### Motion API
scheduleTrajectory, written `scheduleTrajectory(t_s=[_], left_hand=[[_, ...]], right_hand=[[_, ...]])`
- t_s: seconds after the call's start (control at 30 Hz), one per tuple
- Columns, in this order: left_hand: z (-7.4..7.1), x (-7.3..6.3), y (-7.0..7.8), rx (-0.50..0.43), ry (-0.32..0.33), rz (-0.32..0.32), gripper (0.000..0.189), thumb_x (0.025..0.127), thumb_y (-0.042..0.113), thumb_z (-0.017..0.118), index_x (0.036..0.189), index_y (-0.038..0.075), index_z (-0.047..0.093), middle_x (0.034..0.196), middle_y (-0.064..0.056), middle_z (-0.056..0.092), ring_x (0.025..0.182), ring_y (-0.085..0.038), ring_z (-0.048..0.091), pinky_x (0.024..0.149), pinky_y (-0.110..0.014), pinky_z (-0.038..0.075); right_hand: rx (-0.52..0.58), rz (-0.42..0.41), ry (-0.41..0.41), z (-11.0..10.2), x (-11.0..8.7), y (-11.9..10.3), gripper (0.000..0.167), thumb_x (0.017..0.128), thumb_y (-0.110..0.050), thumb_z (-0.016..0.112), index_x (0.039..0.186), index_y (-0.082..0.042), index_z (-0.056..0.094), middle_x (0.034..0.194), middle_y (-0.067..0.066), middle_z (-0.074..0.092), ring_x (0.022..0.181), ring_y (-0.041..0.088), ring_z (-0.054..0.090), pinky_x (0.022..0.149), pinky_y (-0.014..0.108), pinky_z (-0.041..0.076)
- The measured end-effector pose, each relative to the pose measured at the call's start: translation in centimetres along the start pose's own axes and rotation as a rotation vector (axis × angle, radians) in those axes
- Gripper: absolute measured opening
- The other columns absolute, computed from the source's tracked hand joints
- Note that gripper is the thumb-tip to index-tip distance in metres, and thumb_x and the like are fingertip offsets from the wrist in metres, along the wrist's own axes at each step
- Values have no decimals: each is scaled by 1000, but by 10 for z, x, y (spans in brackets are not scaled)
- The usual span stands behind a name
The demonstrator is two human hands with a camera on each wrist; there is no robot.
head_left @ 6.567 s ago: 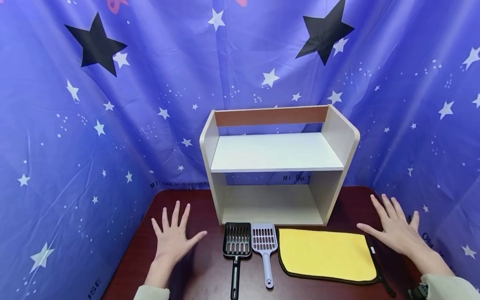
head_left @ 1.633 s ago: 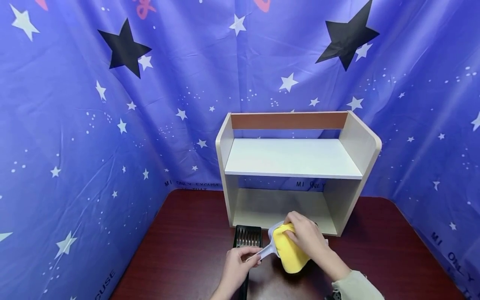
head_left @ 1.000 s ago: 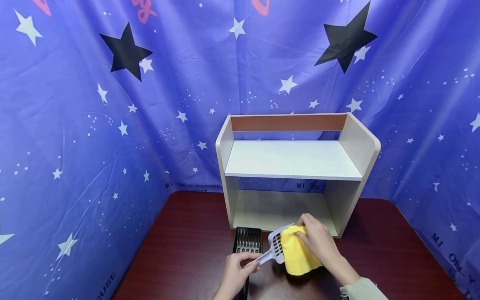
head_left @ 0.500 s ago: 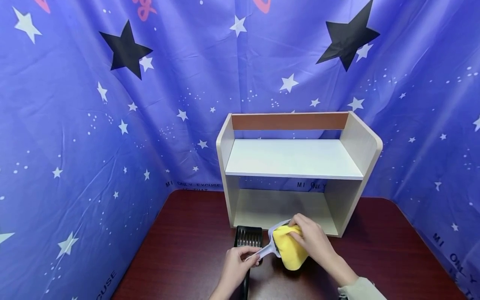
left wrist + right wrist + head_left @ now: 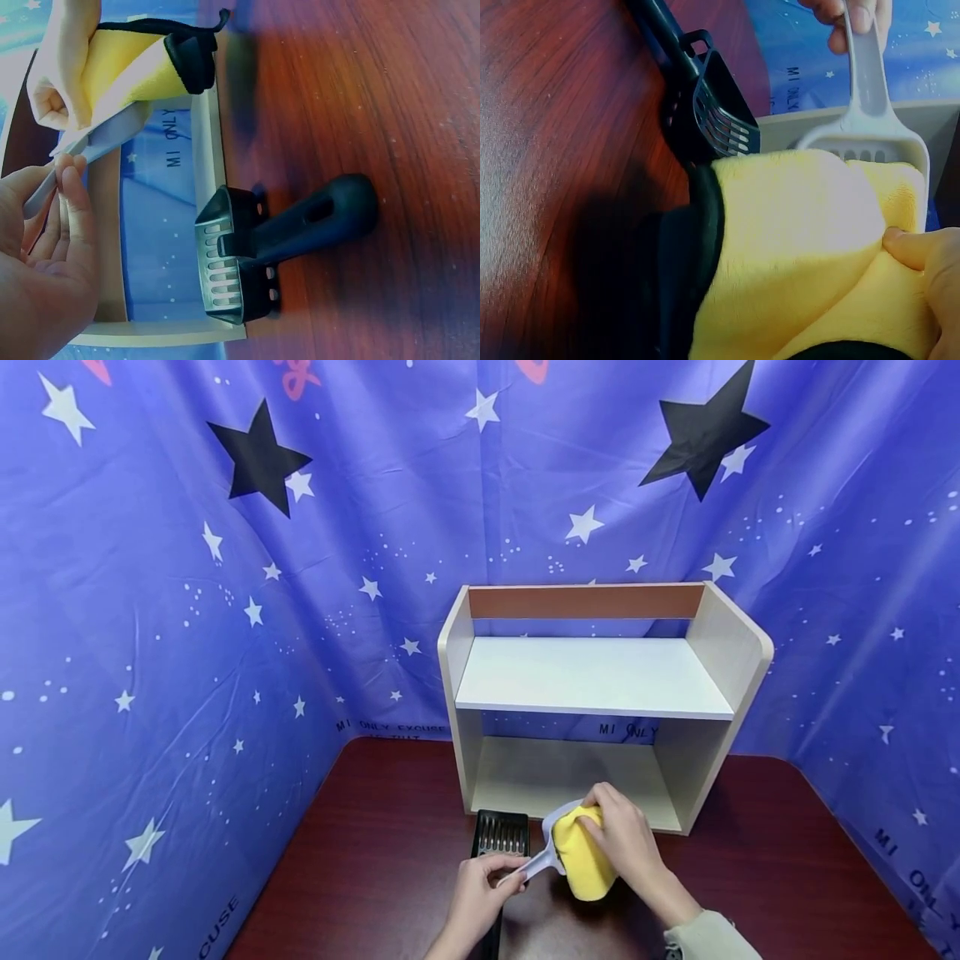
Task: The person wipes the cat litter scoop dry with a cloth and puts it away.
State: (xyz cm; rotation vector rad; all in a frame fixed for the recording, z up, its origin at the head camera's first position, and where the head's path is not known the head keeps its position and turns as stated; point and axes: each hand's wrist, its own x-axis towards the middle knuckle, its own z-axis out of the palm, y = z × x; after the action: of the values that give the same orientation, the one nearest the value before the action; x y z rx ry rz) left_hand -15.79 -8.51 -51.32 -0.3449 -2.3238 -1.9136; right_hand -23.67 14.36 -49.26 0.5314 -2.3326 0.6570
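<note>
My left hand point(image 5: 474, 897) pinches the handle of a pale lavender litter scoop point(image 5: 870, 82), which is raised over the table with its slotted head pointing to the right. My right hand point(image 5: 632, 843) grips a yellow cloth point(image 5: 585, 860) with black edging, folded over the scoop's head. In the right wrist view the thumb presses the cloth into the head and most of the slots are covered. A black litter scoop point(image 5: 232, 255) lies on the table just behind my left hand, partly hidden by it in the head view.
A two-tier wooden shelf point(image 5: 592, 675) stands at the back, close beyond both hands and the black scoop. The dark red table point(image 5: 360, 860) extends to either side. A blue star-patterned curtain point(image 5: 375, 527) surrounds the table.
Both hands, first spread apart, have picked up the lavender scoop and the cloth. Lately the cloth slid right, baring the slots, then back over the scoop's head.
</note>
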Motion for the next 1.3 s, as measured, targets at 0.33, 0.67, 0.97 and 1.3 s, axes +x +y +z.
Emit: scheduleTrajectory(t_s=[0.33,0.67,0.97,1.3], left_hand=[[-9,-5,-5,23,-10,52,17,87,3,73,103,-1,76,93,-17,76,73,0,68,65,-16,60],[-16,-7,-8,-8,-9,16,18,87,2,72,104,-5,74,95,-22,75,69,1,67,63,-16,60],[-3,4,-3,31,10,73,17,87,2,72,103,-2,76,85,-16,77,66,-9,70,59,-15,58],[2,2,2,56,20,105,17,86,1,73,102,0,77,87,-15,76,68,-8,70,61,-18,60]], right_hand=[[12,78,-23,-7,-2,15,30,72,-8,86,84,-13,59,85,-1,65,73,18,64,60,38,53],[32,19,5,-16,-3,21,33,69,-7,87,85,-15,60,85,-4,65,74,13,63,61,34,52],[91,-139,15,-9,0,-2,36,67,-7,88,87,-15,60,87,-7,66,76,7,61,59,26,51],[23,-37,32,-3,-1,-3,36,67,-4,88,85,-13,59,86,-4,63,76,13,63,61,34,54]])
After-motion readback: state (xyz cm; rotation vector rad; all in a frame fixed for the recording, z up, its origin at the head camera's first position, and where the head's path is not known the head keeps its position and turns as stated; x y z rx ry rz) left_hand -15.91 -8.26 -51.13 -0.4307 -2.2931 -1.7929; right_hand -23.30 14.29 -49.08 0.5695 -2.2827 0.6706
